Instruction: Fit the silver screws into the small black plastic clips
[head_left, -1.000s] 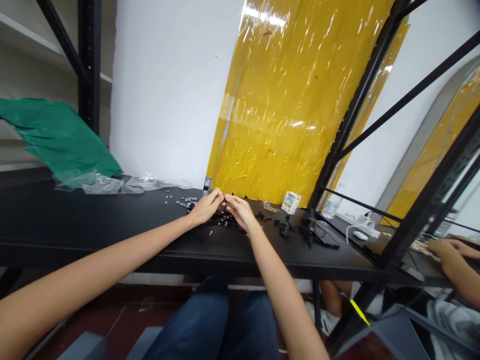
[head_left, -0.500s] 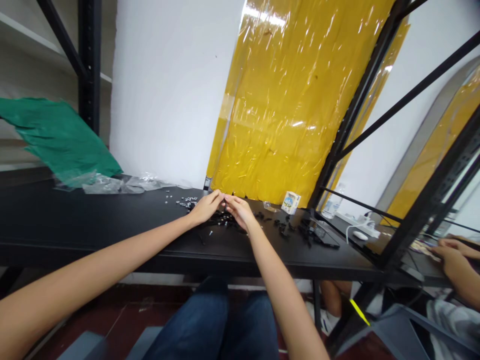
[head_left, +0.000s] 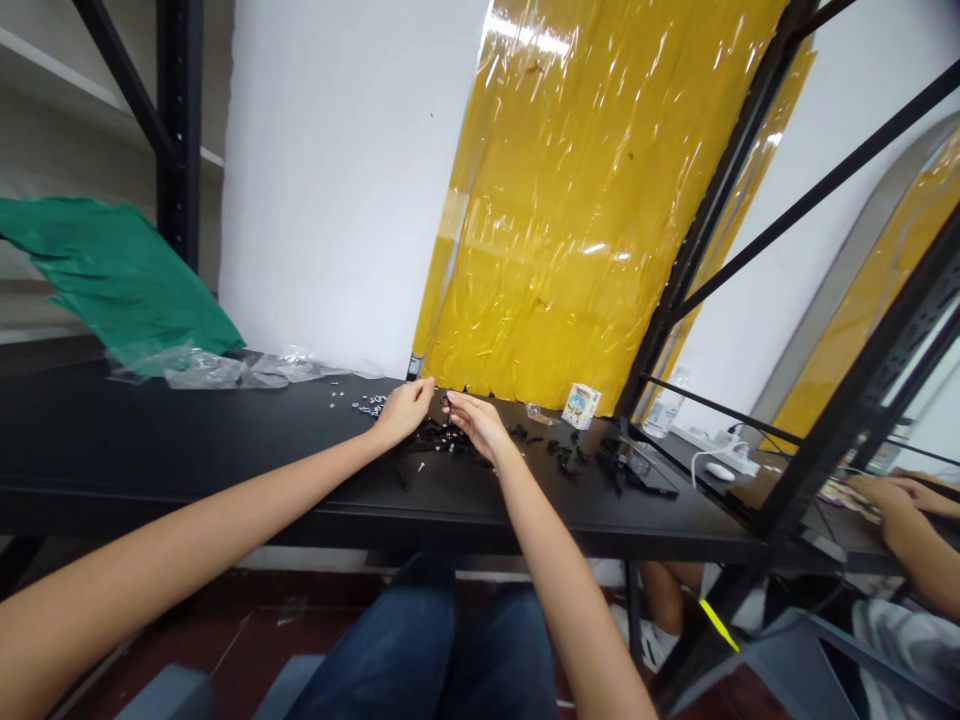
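Observation:
My left hand (head_left: 407, 411) is closed above the pile, its fingertips pinched together; anything between them is too small or hidden to make out. Just to its right, my right hand (head_left: 474, 418) pinches a small black part (head_left: 445, 403) between thumb and fingers. A narrow gap separates the two hands. Beneath them lies a pile of small black parts (head_left: 450, 440) with some shiny metal bits among them. Small silvery pieces (head_left: 369, 404) are scattered left of my left hand. A single screw-like piece (head_left: 421, 467) lies nearer the table's front edge.
Black clips or brackets (head_left: 566, 455) and a dark flat panel (head_left: 651, 480) lie right on the black table (head_left: 187, 440). A small white box (head_left: 580, 406) stands behind them. Clear plastic bags (head_left: 217, 368) lie back left. Another person's hands (head_left: 892, 495) are at far right.
My hands have come apart; the left has drawn slightly left, away from the right. The black part stays in my right hand. The other person's hands at far right have shifted a little.

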